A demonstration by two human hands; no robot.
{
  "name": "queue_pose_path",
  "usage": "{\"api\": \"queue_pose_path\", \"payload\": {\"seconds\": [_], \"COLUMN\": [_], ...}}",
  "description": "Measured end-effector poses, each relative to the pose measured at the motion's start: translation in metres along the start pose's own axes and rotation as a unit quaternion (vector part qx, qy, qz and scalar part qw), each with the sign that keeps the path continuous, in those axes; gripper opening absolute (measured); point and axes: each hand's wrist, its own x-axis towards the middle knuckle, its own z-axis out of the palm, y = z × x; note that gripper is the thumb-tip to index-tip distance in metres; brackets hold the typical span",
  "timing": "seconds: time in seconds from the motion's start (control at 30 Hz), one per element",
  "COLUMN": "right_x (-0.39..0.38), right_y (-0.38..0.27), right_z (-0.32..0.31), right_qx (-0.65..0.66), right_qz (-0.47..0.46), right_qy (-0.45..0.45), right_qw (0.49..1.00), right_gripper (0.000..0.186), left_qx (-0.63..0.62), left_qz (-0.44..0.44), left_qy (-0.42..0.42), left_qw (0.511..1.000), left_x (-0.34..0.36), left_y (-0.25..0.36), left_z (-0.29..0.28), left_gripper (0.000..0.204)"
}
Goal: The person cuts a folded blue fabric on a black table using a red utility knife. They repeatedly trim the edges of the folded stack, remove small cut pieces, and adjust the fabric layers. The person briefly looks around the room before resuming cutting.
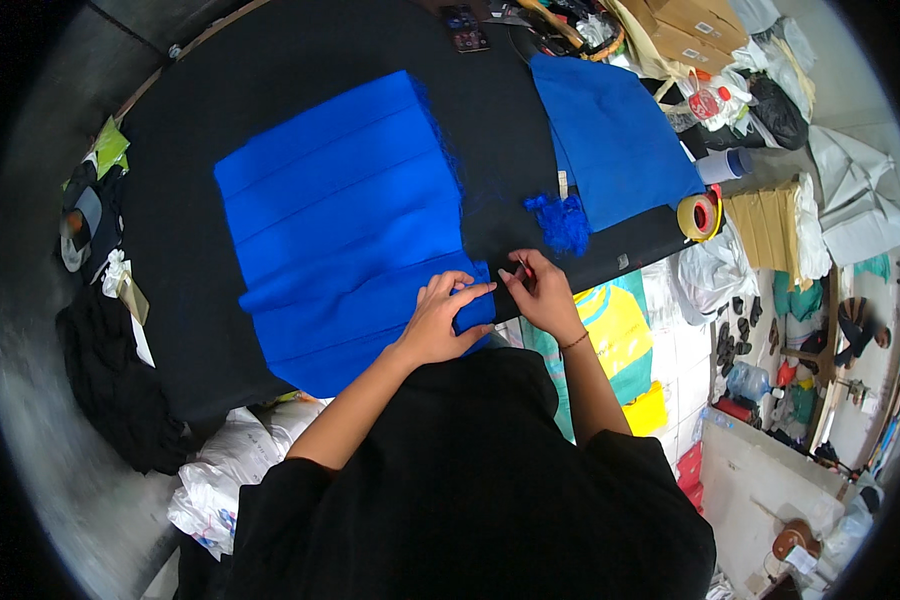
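Note:
A bright blue cloth [340, 190] with several crosswise seams or creases and a frayed right edge lies on the black-covered table. My left hand [442, 318] rests on its near right corner, thumb and forefinger spread apart with blue cloth showing between them. Just right of that corner, my right hand [542, 298] is closed in a pinch around a small red tool [527, 267], mostly hidden by the fingers; its exact kind cannot be made out. A tangle of loose blue threads [562, 222] lies beyond my right hand.
Another blue cloth [615, 140] lies folded at the far right, beside a tape roll [698, 215]. At the back of the black table [170, 330] is a phone [465, 28]. Bags and cardboard boxes [685, 30] crowd the right side; a white plastic bag [235, 465] sits below left.

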Motion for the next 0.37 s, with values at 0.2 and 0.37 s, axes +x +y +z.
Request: {"api": "queue_pose_path", "payload": {"seconds": [0.2,0.37], "right_x": [0.039,0.064], "right_y": [0.039,0.048], "right_z": [0.012,0.02], "right_qx": [-0.214,-0.231], "right_qz": [-0.197,-0.269], "right_qy": [-0.05,-0.104], "right_qw": [0.956,0.929], "right_gripper": [0.027,0.026], "left_qx": [-0.007,0.002], "left_qz": [0.008,0.012], "left_qy": [-0.002,-0.01], "left_qw": [1.0,1.0], "left_x": [-0.002,-0.003], "left_y": [0.009,0.008], "left_z": [0.002,0.002], "left_gripper": [0.074,0.08]}}
